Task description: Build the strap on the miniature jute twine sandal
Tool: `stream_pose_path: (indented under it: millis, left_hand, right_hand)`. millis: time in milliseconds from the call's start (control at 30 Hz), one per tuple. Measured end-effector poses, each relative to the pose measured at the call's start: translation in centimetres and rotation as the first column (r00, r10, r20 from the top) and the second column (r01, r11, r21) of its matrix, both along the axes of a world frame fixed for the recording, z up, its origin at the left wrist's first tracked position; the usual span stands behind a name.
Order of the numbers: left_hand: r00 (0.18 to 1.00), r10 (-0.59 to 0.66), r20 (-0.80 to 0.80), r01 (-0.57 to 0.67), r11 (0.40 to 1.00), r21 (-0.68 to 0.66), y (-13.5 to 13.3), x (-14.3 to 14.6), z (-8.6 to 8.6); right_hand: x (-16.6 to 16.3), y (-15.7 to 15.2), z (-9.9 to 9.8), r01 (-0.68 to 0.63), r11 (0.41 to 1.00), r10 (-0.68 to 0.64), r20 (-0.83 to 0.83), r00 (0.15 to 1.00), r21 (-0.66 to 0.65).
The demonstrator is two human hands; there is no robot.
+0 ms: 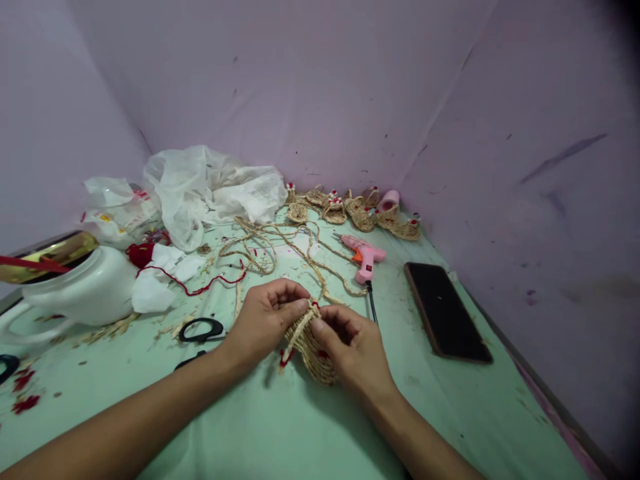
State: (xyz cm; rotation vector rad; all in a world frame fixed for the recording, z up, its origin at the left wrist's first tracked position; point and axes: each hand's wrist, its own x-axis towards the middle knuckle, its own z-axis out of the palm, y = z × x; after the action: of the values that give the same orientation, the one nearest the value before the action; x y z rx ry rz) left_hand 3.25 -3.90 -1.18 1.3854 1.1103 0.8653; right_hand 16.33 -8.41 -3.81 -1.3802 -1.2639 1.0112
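Green tabletop [280, 427] beneath all items. Just in front of pink glue gun [364, 257]: left hand [263, 320] and right hand [356, 350], fingers curled closed, both pinching miniature woven straw sandal [310, 347]. Black phone [447, 310] right of glue gun; scissors [201, 329] well left of it.

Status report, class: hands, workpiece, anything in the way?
Left hand and right hand pinch woven straw piece. Straw cord lies behind it. Scissors beside left wrist, glue gun beyond.

The table cover [280, 427] is pale green, the woven piece [311, 348] tan with red bits, the glue gun [364, 255] pink and orange, the phone [447, 310] black
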Motion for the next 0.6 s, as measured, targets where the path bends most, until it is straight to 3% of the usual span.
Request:
stream_pose_path:
  millis: [67,133,200,300,367,500,600]
  left_hand:
    - [0.988,0.029,-0.152,-0.004,0.987,0.164,0.1,-0.3,0.2]
    - [0.928,0.111,-0.354,0.031,0.928,0.372,-0.1,-0.6,0.5]
    - [0.836,0.154,-0.527,0.107,0.895,0.432,-0.4,-0.7,0.9]
    - [0.726,0.097,-0.681,0.175,0.931,0.319,-0.8,-0.6,1.2]
    - [0.697,0.062,-0.714,0.183,0.948,0.26,-0.8,-0.5,1.2]
    - [0.738,-0.009,-0.675,0.177,0.968,0.181,-0.8,-0.4,1.0]
    - [0.8,-0.087,-0.593,0.186,0.977,0.107,-0.7,-0.5,1.1]
  right_hand:
    - [-0.1,0.0,-0.1,0.032,0.999,-0.032,0.009,0.999,-0.001]
    - [-0.1,0.0,-0.2,0.079,0.996,-0.08,0.048,0.996,0.03]
    - [-0.1,0.0,-0.4,0.109,0.991,-0.115,0.076,0.991,0.079]
    - [0.0,-0.1,-0.6,0.134,0.981,-0.152,0.121,0.981,0.139]
    - [0.1,-0.1,-0.8,0.114,0.975,-0.147,0.173,0.974,0.189]
    - [0.3,-0.1,-1.1,0.018,0.955,-0.102,0.27,0.958,0.297]
    - [0.3,0.0,-1.3,0.024,0.95,-0.114,0.274,0.955,0.311]
